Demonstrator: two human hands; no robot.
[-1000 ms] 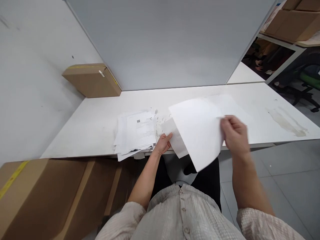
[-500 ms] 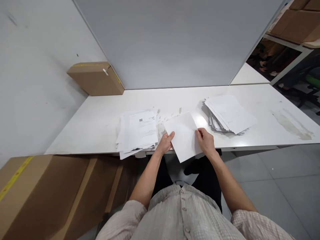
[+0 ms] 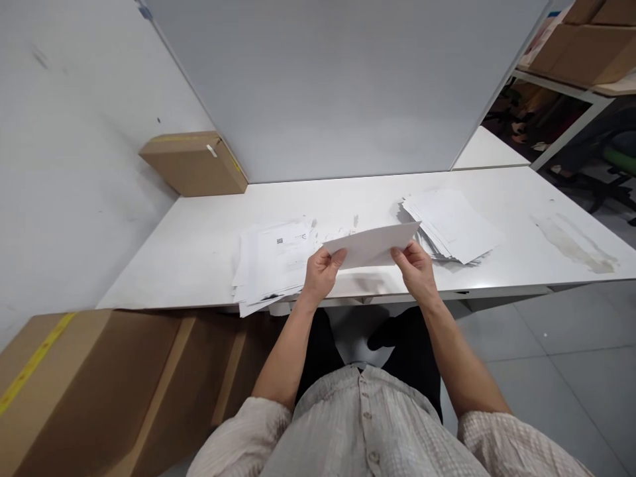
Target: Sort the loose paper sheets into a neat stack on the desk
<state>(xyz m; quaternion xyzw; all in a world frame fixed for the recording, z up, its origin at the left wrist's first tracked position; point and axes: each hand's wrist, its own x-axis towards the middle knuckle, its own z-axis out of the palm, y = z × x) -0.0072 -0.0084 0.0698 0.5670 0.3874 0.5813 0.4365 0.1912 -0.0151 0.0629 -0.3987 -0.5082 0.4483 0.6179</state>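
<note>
A blank white sheet of paper (image 3: 372, 244) is held up a little above the front of the white desk (image 3: 199, 252), tilted almost edge-on to me. My left hand (image 3: 320, 273) pinches its left corner and my right hand (image 3: 417, 268) pinches its right side. Left of my hands lies a loose pile of printed papers (image 3: 271, 262) reaching over the desk's front edge. Behind my right hand sits a fanned stack of white sheets (image 3: 452, 225).
A grey partition panel (image 3: 342, 86) stands along the back of the desk. A small cardboard box (image 3: 193, 162) rests at the back left. Large cardboard boxes (image 3: 99, 391) stand on the floor at my left. Shelves with boxes (image 3: 581, 46) are at the far right.
My right hand laid a large sheet on the right stack, then came back to the small sheet. Both hands have now lifted that sheet off the desk and tilted it.
</note>
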